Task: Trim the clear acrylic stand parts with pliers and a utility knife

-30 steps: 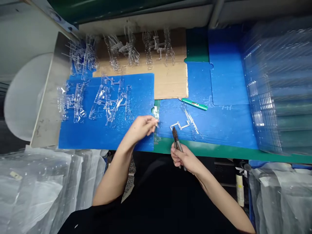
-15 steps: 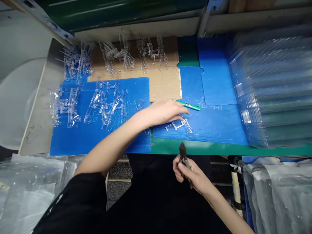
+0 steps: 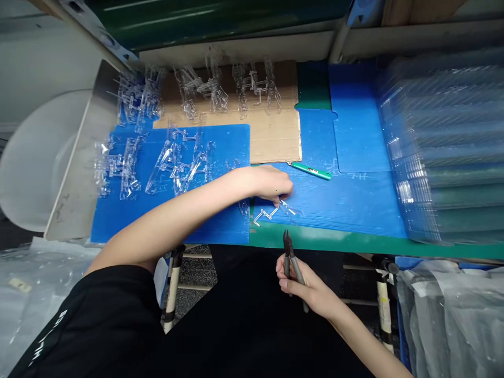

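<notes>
My left hand reaches over the blue sheet, its thumb and fingertips pinched on a clear plastic moulded part. A thin, bent clear sprue sticks out from that part toward the lower left. Below the bench edge, my right hand is closed around the grey handles of side cutters. Their dark jaws point up toward the bench and look slightly parted. Just beyond my left hand lies a green utility knife.
More clear moulded parts lie on the left blue sheet, with others on the cardboard behind. A tall stack of clear trays stands at the right. Plastic bags hang below the bench on both sides.
My left hand has drawn nearer and closed on the clear part, which has shifted left and toward me. The side cutters' handles and jaws have spread, and the camera view has shifted slightly.
</notes>
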The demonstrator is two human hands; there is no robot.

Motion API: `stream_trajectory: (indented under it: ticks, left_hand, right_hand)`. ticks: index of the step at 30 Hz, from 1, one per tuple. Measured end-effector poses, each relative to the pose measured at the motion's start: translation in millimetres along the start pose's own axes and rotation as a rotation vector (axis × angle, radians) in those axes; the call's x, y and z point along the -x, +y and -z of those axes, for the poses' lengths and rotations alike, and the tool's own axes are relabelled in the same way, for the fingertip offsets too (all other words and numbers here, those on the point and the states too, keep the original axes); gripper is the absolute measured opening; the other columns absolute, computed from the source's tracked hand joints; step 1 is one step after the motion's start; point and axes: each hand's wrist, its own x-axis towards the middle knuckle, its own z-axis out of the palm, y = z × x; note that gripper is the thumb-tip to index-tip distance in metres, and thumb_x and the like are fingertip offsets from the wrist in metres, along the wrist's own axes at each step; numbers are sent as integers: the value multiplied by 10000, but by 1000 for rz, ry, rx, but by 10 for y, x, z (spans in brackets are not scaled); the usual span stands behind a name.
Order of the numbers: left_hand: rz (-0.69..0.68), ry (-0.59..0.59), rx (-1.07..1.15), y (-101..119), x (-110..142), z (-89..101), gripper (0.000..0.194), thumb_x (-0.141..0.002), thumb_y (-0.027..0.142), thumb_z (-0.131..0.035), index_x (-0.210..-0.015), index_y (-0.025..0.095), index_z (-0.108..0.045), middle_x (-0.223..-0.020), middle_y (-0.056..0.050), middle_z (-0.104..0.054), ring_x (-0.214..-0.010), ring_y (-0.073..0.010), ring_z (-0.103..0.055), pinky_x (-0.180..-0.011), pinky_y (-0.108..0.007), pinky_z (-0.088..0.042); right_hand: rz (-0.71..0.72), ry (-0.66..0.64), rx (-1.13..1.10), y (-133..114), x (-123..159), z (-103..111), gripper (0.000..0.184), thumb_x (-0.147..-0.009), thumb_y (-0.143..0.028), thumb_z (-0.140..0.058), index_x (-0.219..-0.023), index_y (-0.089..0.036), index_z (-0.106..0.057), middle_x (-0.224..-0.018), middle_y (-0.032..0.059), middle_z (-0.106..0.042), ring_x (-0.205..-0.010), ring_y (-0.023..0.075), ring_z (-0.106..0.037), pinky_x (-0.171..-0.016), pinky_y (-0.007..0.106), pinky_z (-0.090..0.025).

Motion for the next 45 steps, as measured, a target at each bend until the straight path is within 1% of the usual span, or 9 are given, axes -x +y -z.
stream_trajectory:
  ticks: [3,6,9,11,13,17,21,27,45]
  left_hand:
    - [55,-19,2,18,-5,-41,366,-605,-28,-864,-479,219,-624,-498,10,-492,-522,-159,-335,-652,-331,-222]
    - [44,4,72,61,153,72,367,-623,-15,-864,-481,217,-619,-486,22,-494,-482,-143,-342,-608,-329,-239]
    - [-9,128,204,119,494,200,286,-756,131,-878,-576,208,-669,-526,15,-563,-474,-136,-439,-572,-308,-296]
    - [8,283,352,162,721,150,275,-874,269,-848,-665,190,-687,-583,-4,-636,-489,-129,-523,-569,-282,-369]
    - [57,415,569,196,880,-55,311,-939,381,-812,-745,175,-684,-643,-25,-695,-504,-120,-582,-569,-258,-439]
    - [60,544,975,206,986,-684,364,-948,455,-818,-810,163,-651,-676,-16,-709,-493,-85,-574,-526,-210,-457]
    - [24,685,1128,200,996,-1105,330,-978,430,-800,-854,162,-652,-674,9,-695,-482,-64,-556,-532,-190,-452]
    - [-5,704,1173,212,1037,-1258,321,-1029,403,-749,-850,159,-643,-686,20,-688,-505,-46,-554,-568,-177,-458]
    - [-2,646,1200,214,1033,-1275,348,-1017,429,-757,-841,161,-621,-672,21,-659,-515,-57,-545,-524,-179,-418]
  right_hand:
    - [0,12,12,11,-22,-44,345,-988,-512,-735,-1093,-232,-564,-928,-14,-454,-769,156,-460,-732,321,-411]
    - [-4,5,106,-15,10,-90,331,-1027,-525,-692,-1127,-234,-570,-937,-7,-470,-807,168,-464,-759,328,-411]
    - [-4,8,271,-79,35,-141,290,-1083,-520,-615,-1166,-245,-575,-957,-1,-500,-859,180,-461,-815,341,-401]
    - [7,42,300,-133,20,-163,311,-1094,-549,-583,-1154,-244,-570,-940,-5,-494,-840,177,-446,-799,336,-397]
    - [17,85,271,-191,-15,-162,348,-1086,-585,-576,-1131,-240,-565,-925,-7,-483,-815,174,-440,-761,324,-404]
    - [6,125,293,-307,-74,-109,326,-1078,-554,-594,-1137,-235,-562,-935,-4,-494,-834,178,-462,-768,325,-421]
    - [-12,87,374,-381,-75,-96,260,-1086,-483,-596,-1158,-235,-568,-997,8,-549,-910,191,-501,-863,354,-423]
    - [-24,74,403,-408,-83,-169,215,-1084,-447,-589,-1134,-239,-563,-1005,4,-553,-906,190,-496,-875,358,-423]
    - [-56,48,306,-375,-136,-149,213,-1078,-436,-611,-1109,-229,-575,-987,0,-522,-799,144,-481,-730,310,-456]
